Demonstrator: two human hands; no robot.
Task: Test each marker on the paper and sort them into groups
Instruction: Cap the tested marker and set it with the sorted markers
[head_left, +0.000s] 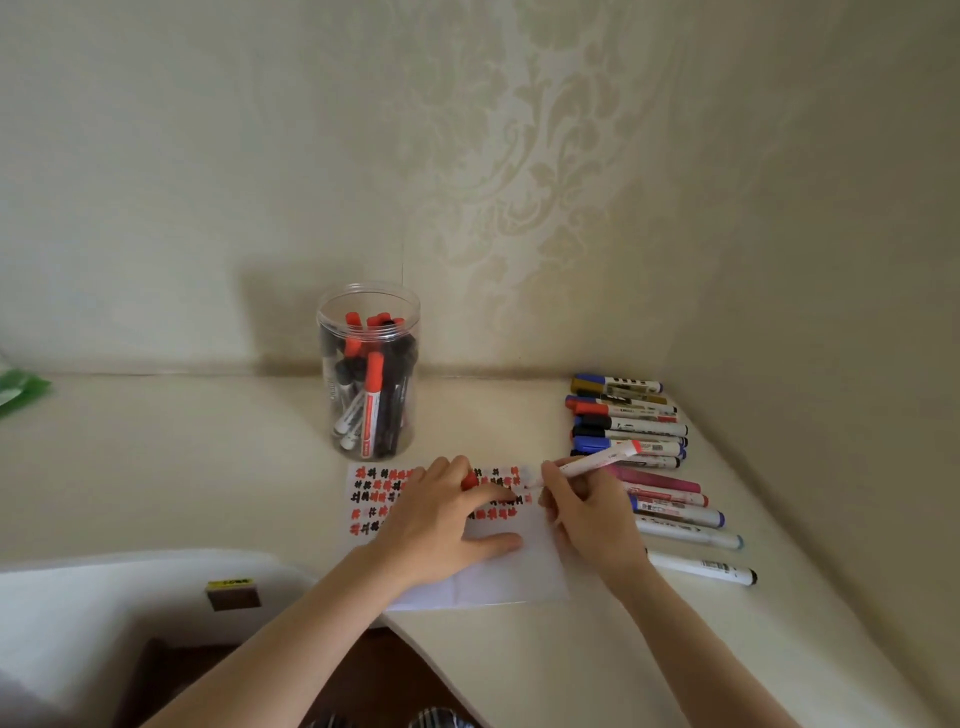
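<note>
Marker under test is pinched in the right hand, tip on the paper, long axis running toward 2 o'clock. A red cap is held in the left hand, which presses the sheet flat. Sorted markers lie at 3 o'clock, nearest the right hand; the jar stands at 11 o'clock. Bare desk remains by the near-right edge.
</note>
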